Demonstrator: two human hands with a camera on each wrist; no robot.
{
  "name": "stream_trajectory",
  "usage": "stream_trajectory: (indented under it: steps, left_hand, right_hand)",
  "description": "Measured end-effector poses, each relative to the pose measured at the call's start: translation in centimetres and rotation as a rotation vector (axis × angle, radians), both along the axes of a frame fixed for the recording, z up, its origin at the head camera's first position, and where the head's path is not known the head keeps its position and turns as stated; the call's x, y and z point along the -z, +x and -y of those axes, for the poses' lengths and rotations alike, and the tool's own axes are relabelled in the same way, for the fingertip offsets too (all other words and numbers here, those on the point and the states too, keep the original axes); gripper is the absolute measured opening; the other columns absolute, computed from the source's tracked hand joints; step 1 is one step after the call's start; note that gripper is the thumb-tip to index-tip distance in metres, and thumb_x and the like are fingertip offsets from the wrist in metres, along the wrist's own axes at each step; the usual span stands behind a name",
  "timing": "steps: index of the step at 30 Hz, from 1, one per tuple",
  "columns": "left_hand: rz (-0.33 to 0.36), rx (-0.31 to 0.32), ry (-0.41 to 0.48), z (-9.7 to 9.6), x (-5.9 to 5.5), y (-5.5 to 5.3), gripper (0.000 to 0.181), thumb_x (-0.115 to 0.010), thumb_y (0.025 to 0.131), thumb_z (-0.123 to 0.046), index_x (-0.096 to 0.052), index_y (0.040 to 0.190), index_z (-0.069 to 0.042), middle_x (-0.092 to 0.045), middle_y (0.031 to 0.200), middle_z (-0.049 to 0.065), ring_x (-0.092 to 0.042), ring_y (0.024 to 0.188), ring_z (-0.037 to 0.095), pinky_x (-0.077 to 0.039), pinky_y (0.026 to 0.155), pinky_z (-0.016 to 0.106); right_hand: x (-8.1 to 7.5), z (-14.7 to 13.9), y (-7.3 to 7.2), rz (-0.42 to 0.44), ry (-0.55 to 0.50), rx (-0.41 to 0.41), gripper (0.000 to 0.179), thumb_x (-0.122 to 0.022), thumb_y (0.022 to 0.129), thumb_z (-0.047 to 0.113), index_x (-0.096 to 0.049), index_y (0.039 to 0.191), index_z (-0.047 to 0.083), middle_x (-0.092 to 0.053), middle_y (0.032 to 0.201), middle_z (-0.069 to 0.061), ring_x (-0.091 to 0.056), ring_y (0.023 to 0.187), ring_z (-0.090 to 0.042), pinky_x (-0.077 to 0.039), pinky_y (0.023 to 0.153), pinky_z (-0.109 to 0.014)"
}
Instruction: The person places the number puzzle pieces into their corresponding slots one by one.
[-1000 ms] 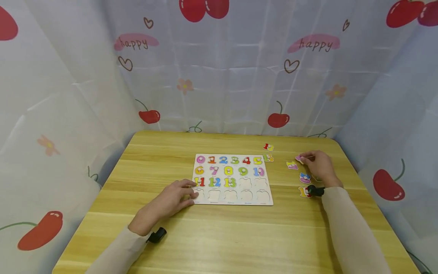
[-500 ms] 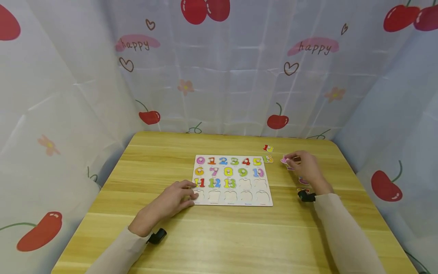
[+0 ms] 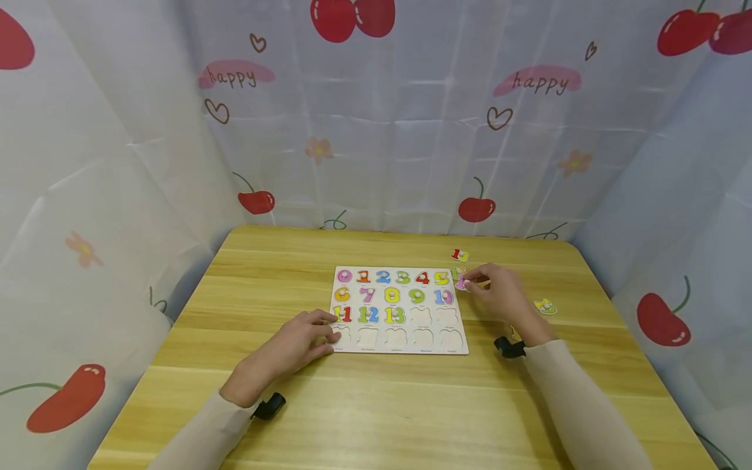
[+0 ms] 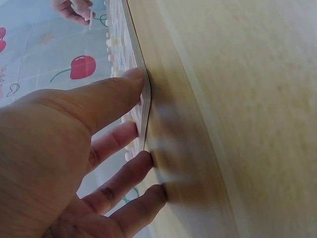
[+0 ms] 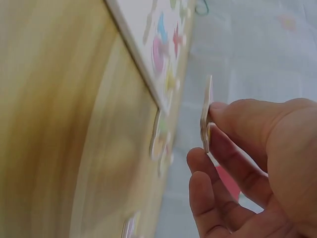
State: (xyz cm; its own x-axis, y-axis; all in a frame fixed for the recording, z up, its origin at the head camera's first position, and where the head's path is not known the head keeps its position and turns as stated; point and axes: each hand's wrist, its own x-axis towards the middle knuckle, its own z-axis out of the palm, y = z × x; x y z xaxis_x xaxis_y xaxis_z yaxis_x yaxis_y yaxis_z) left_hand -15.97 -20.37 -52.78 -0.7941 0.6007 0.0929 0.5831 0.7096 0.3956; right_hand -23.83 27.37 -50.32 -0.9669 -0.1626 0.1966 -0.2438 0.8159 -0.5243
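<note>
A white number puzzle board point(image 3: 464, 344) lies on the table, with coloured numbers 0 to 13 in its upper rows and several bare recesses below. My left hand point(image 3: 302, 336) rests at the board's left edge, fingers relaxed; in the left wrist view the thumb and a fingertip touch the board's edge point(image 4: 144, 111). Just off the board's upper right side, my right hand point(image 3: 505, 297) pinches a pink number puzzle piece point(image 3: 461, 283) between thumb and finger. Seen edge-on in the right wrist view, that piece point(image 5: 206, 116) is held above the table; its digits cannot be read there.
Loose number pieces lie right of the board: a red and yellow one point(image 3: 460, 255), a green one point(image 3: 455, 271) by the board's corner, and a yellow-green one point(image 3: 546, 306). Another piece point(image 3: 516, 334) is partly hidden by the right wrist. A printed curtain point(image 3: 399, 163) surrounds the table.
My right hand has carried the pink piece leftward from among the loose pieces to the board's right edge, uncovering the yellow-green piece. The left hand has stayed in place.
</note>
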Motion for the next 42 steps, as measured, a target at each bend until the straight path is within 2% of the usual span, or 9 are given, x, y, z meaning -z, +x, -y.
stream_trajectory:
  steps: [6,10,13,16,22,27,33,42]
  left_hand:
    - [-0.007,0.003,0.001,0.0,-0.1,0.1,0.021,-0.086,0.108,-0.021,-0.089,0.128,-0.013,-0.073,0.153,0.015,-0.074,0.134,0.042,-0.061,0.114,0.062]
    - [-0.006,0.002,0.001,0.0,-0.2,0.1,0.021,-0.086,0.108,-0.02,-0.089,0.128,-0.013,-0.073,0.153,0.015,-0.074,0.134,0.042,-0.061,0.114,0.062]
    - [-0.003,0.002,0.001,0.0,-0.2,0.1,0.021,-0.086,0.108,-0.021,-0.089,0.128,-0.013,-0.073,0.153,0.015,-0.074,0.134,0.041,-0.061,0.115,0.062]
    - [0.001,0.001,0.0,0.0,-0.2,0.2,0.02,-0.085,0.109,-0.022,-0.089,0.127,-0.014,-0.073,0.153,0.014,-0.074,0.134,0.04,-0.061,0.115,0.062]
    - [0.006,0.0,0.004,0.0,-0.3,0.2,0.02,-0.085,0.109,-0.021,-0.089,0.127,-0.014,-0.073,0.154,0.014,-0.074,0.135,0.04,-0.062,0.115,0.061]
    - [-0.003,0.003,0.002,-0.1,-0.5,0.3,0.02,-0.086,0.109,-0.021,-0.089,0.127,-0.014,-0.073,0.154,0.014,-0.074,0.135,0.04,-0.062,0.114,0.06]
    - [0.0,0.001,0.0,-0.1,-0.4,0.2,0.02,-0.086,0.108,-0.02,-0.089,0.127,-0.014,-0.073,0.154,0.014,-0.073,0.135,0.041,-0.062,0.114,0.061]
    - [-0.008,0.0,0.001,0.0,-0.2,0.2,0.018,-0.085,0.109,-0.021,-0.089,0.126,-0.015,-0.073,0.154,0.014,-0.074,0.134,0.04,-0.062,0.113,0.06]
  right_hand:
    - [0.5,2.2,0.6,0.029,-0.035,-0.102,0.012,-0.084,0.108,0.009,-0.088,0.119,0.005,-0.083,0.123,-0.017,-0.079,0.113,-0.036,-0.069,0.1,-0.058]
    - [1.1,3.6,1.1,0.051,-0.038,-0.17,0.01,-0.084,0.106,0.006,-0.088,0.116,0.006,-0.083,0.115,-0.01,-0.076,0.106,-0.027,-0.07,0.096,-0.048]
    - [1.5,4.7,1.4,0.034,-0.016,-0.204,0.008,-0.087,0.104,0.007,-0.089,0.112,0.008,-0.082,0.106,-0.005,-0.07,0.097,-0.021,-0.063,0.086,-0.036]
    - [1.8,5.6,1.8,0.043,0.003,-0.224,0.008,-0.089,0.104,0.009,-0.09,0.111,0.011,-0.079,0.103,-0.003,-0.065,0.094,-0.019,-0.055,0.083,-0.03]
    - [2.3,6.9,2.1,0.09,0.028,-0.267,0.007,-0.087,0.106,0.013,-0.09,0.111,0.017,-0.084,0.116,-0.001,-0.066,0.103,-0.018,-0.056,0.095,-0.037]
    - [2.3,7.5,2.2,0.103,0.02,-0.286,0.008,-0.087,0.106,0.012,-0.09,0.111,0.018,-0.083,0.115,0.0,-0.066,0.106,-0.019,-0.056,0.1,-0.042]
    - [2.1,7.8,2.4,0.115,0.012,-0.317,0.009,-0.087,0.106,0.015,-0.09,0.114,0.019,-0.083,0.119,0.002,-0.066,0.108,-0.018,-0.054,0.099,-0.039]
    - [2.2,8.0,2.3,0.113,0.003,-0.337,0.012,-0.088,0.106,0.012,-0.089,0.117,0.016,-0.083,0.117,0.003,-0.065,0.1,-0.013,-0.057,0.092,-0.031]
